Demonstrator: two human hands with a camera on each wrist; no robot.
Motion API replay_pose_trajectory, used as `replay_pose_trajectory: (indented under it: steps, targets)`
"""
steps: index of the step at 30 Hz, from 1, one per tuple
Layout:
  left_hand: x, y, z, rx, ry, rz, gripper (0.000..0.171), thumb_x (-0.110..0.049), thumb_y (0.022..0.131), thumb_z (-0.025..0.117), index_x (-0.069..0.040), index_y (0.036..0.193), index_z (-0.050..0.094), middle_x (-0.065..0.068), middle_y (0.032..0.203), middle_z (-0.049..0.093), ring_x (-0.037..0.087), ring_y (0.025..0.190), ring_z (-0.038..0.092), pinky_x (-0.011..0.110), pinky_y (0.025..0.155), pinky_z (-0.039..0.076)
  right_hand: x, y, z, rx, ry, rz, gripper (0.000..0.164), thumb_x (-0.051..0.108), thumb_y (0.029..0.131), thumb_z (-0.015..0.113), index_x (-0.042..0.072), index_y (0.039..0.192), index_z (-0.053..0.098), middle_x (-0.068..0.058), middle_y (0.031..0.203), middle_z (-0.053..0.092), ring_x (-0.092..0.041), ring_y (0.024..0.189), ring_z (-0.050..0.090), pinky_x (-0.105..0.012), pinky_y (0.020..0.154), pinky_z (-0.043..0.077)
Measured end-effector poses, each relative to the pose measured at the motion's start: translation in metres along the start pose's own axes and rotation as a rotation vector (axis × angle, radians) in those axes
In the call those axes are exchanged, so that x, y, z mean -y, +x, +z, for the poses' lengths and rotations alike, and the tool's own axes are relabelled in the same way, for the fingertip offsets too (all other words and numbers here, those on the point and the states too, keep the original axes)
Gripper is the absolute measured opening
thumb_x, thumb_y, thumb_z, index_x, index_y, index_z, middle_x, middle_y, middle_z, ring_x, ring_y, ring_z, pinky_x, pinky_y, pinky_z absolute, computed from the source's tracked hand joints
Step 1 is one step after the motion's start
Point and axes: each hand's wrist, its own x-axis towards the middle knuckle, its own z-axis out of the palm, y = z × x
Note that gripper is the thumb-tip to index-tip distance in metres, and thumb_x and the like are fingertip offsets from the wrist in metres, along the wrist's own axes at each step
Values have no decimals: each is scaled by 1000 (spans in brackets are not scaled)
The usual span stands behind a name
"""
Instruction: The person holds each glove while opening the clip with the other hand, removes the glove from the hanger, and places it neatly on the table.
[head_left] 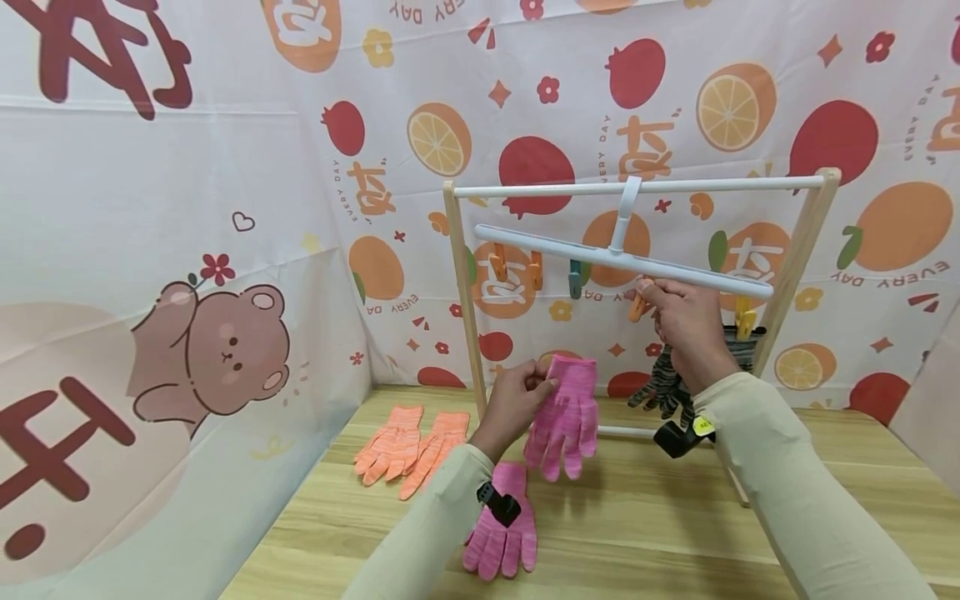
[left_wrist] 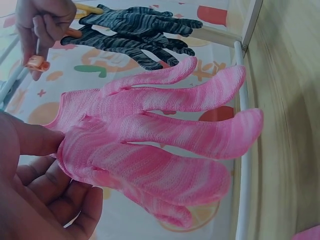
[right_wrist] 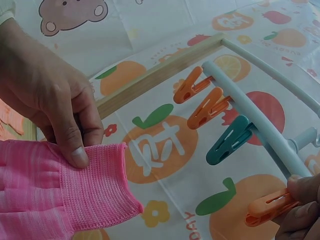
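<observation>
Now the left hand (head_left: 513, 408) pinches the cuff of a pink knitted glove (head_left: 567, 421) below the long, pale plastic hanger (head_left: 555, 247). The right hand (head_left: 693, 329) pinches an orange plastic clip (head_left: 639, 305) just under the hanger; it is hard to see if they join. Black-and-gray striped gloves (left_wrist: 135, 25) hang below the hanger's right end. Another pink glove (head_left: 501, 546) and two orange knitted gloves (head_left: 393, 442) lie on the wooden counter (head_left: 615, 533), lower left of it.

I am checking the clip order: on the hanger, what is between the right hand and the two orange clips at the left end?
A teal clip hangs there; the head and right wrist views show it.
</observation>
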Motion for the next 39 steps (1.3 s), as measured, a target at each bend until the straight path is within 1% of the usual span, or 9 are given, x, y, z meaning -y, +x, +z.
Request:
replay_pose_trajectory:
  steps: [5, 11, 15, 19, 22, 26, 33, 37, 39]
  targets:
    - [2, -2, 1, 2, 18, -8, 12, -14, 95, 70, -4, 88, 67, -4, 64, 53, 8, 60, 47, 23, 56, 40, 0, -1, 0, -1, -12, 14, 31, 29, 101, 65, 4, 117, 74, 1, 91, 67, -8, 56, 42, -21, 47, 34]
    - [4, -3, 2, 9, 28, -30, 10, -12, 95, 70, -3, 90, 69, -4, 67, 55, 8, 62, 48, 22, 56, 41, 1, 0, -1, 0, -24, 5, 30, 30, 101, 64, 5, 114, 75, 3, 88, 67, -7, 51, 40, -21, 46, 34]
    - [7, -5, 5, 11, 25, -45, 10, -12, 95, 70, -4, 90, 68, -5, 67, 55, 7, 61, 48, 22, 57, 41, 1, 0, -1, 9, -20, 2, 29, 29, 102, 64, 6, 113, 76, 3, 90, 68, -6, 49, 39, -21, 45, 34]
    - [10, -7, 7, 19, 17, -37, 9, -10, 95, 70, -4, 89, 68, -5, 64, 54, 6, 59, 46, 21, 55, 40, 0, -1, -1, 11, -19, 13, 30, 31, 101, 64, 6, 114, 75, 3, 95, 66, -7, 50, 39, -21, 46, 34]
    - [12, -10, 8, 32, -5, -33, 9, -9, 95, 69, -3, 89, 68, -5, 64, 55, 6, 59, 47, 21, 55, 40, 0, -1, -1, 9, -23, 13, 30, 30, 101, 64, 6, 113, 75, 2, 95, 67, -7, 51, 39, -21, 47, 34]
    - [15, -13, 9, 41, -37, -55, 8, -10, 95, 69, -2, 91, 68, -4, 67, 57, 7, 61, 49, 21, 56, 42, 0, 0, 0, 9, -27, 5, 30, 30, 102, 63, 6, 113, 76, 2, 95, 68, -7, 51, 40, -21, 47, 34]
    - [20, -18, 10, 37, -37, -56, 8, -7, 94, 70, -1, 90, 68, -3, 68, 55, 8, 63, 49, 23, 58, 43, 0, 0, -1, 21, -11, -4, 29, 29, 102, 64, 5, 113, 76, -1, 100, 68, -8, 50, 39, -21, 46, 34]
    - [24, -20, 10, 37, -34, -63, 9, -7, 94, 70, 0, 89, 66, -3, 71, 54, 9, 67, 49, 23, 60, 42, -1, 0, 0, 16, -31, -7, 31, 30, 102, 63, 5, 115, 75, 2, 103, 66, -8, 51, 39, -22, 48, 34]
    - [25, -21, 11, 43, -48, -77, 9, -7, 94, 70, 0, 89, 66, -2, 72, 57, 8, 66, 50, 22, 59, 43, -1, 0, 0, 13, -38, -4, 32, 31, 102, 63, 5, 117, 74, 2, 104, 65, -8, 52, 39, -22, 49, 34]
